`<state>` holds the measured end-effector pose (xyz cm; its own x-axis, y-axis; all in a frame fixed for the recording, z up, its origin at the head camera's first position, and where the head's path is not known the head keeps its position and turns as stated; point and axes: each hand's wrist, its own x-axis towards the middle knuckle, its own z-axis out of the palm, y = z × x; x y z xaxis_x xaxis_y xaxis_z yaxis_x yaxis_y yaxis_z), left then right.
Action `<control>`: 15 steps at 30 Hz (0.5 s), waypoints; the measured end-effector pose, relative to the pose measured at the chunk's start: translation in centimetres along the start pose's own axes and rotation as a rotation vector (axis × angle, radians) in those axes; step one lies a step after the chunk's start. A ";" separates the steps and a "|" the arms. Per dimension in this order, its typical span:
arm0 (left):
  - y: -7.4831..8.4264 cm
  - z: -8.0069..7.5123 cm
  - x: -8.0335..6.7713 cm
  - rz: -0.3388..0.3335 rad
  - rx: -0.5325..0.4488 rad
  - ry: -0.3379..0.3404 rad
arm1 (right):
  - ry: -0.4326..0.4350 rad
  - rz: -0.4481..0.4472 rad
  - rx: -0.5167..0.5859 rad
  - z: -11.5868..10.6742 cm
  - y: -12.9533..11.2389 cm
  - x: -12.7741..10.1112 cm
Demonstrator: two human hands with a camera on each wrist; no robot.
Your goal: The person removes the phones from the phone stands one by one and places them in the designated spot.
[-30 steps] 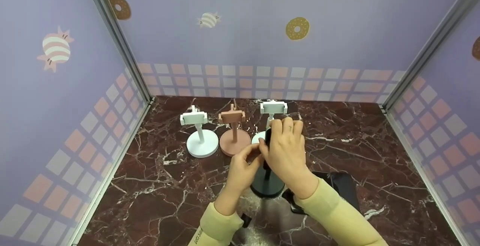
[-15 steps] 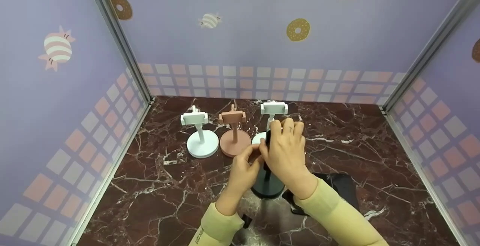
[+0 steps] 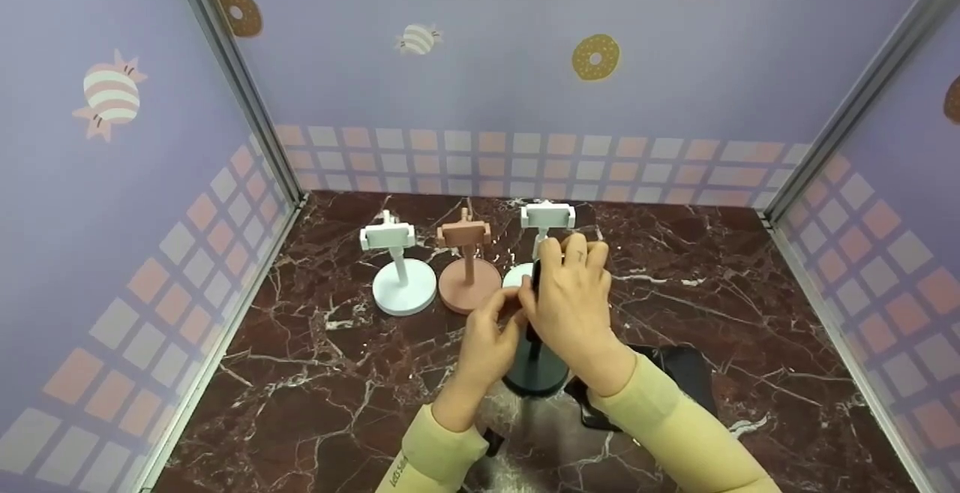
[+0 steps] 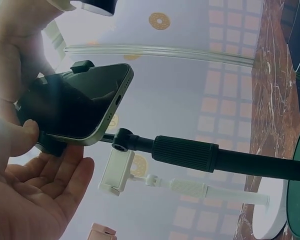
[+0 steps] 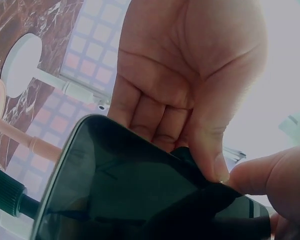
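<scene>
Black stand [image 3: 535, 373] as landmark: beyond it a row of three stands blocks the far side, the white stand [image 3: 403, 272] far-left, the pink stand [image 3: 468, 268] beside it, and another white stand [image 3: 546, 221] straight behind, close to my right hand [image 3: 574, 302]. Left of the black stand the marble tabletop [image 3: 300, 373] lies bare out to the left wall [image 3: 112, 253], room for my left hand [image 3: 487, 335] to pass. Right of it a dark flat object [image 3: 679, 373] lies near the base; beyond that, bare marble reaches the right wall.
</scene>
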<state>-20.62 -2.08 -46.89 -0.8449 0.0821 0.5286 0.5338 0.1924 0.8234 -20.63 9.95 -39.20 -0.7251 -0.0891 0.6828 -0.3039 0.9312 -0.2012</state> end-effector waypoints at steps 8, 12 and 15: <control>0.0 0.0 0.1 -0.002 -0.039 -0.007 | -0.049 0.018 0.014 -0.4 0.1 0.2; -0.1 -0.1 0.1 -0.027 -0.074 -0.023 | -0.057 0.014 0.019 -0.5 0.2 0.2; -0.1 -0.2 0.1 -0.036 -0.086 -0.034 | -0.053 0.005 0.016 -0.5 0.3 0.2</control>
<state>-20.75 -2.34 -46.92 -0.8637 0.1102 0.4919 0.5025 0.1111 0.8574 -20.56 10.35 -38.78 -0.7581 -0.1037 0.6439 -0.3101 0.9258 -0.2160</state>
